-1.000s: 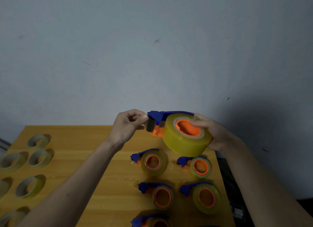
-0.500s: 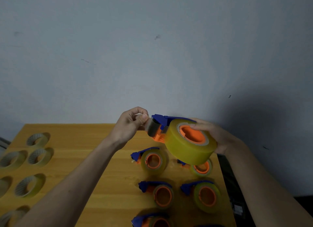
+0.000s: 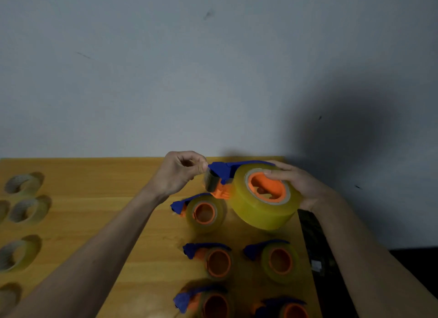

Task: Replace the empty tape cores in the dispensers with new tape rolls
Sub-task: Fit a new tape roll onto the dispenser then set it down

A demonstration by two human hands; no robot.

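Above the table, at about one o'clock from its middle, the right hand grips the dispenser by its new tape roll, fingers curled over the orange hub to steady it; at nine o'clock of it the left hand pinches the tape's loose end — probably to thread it; loaded dispensers lie below.

Wooden table — empty tape cores left, loaded dispensers right

Wall: plain pale grey, a few small dark marks. Heavy shadow over its right side. Bench: yellow-orange wood grain, back edge flush against wall. Lighting dim.
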